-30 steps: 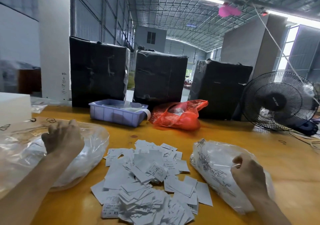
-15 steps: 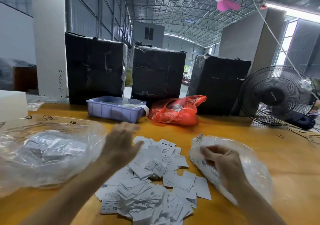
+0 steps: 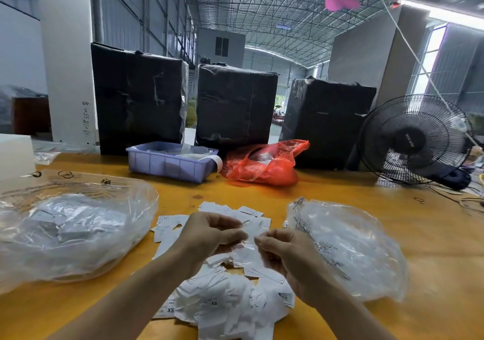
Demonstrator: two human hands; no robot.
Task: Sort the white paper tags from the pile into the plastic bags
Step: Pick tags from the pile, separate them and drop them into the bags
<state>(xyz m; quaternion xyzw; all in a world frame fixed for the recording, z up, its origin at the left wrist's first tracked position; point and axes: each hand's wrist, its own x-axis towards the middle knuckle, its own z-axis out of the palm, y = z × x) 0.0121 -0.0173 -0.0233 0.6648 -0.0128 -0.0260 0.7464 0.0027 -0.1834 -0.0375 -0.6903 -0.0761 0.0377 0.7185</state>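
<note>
A pile of white paper tags [image 3: 225, 305], some printed XS, lies on the yellow table [image 3: 340, 190] in front of me. Over the pile's middle my left hand [image 3: 209, 237] and my right hand [image 3: 285, 258] meet with curled fingers. Their fingertips pinch a blurred white tag [image 3: 250, 233] between them. To the left lies a large clear plastic bag [image 3: 73, 235] that holds tags. A second clear plastic bag [image 3: 353, 248] with tags inside lies to the right, close to my right wrist.
Behind the pile stand a purple plastic bin [image 3: 167, 164] and a red plastic bag [image 3: 264, 166]. Three black-wrapped boxes [image 3: 138, 96] line the table's far edge. A black fan [image 3: 413, 140] with cables stands at the far right, a white block [image 3: 15, 153] at the far left.
My left hand came from the left bag to the pile's middle. My right hand left the right bag and joined it there. Both now pinch a tag.
</note>
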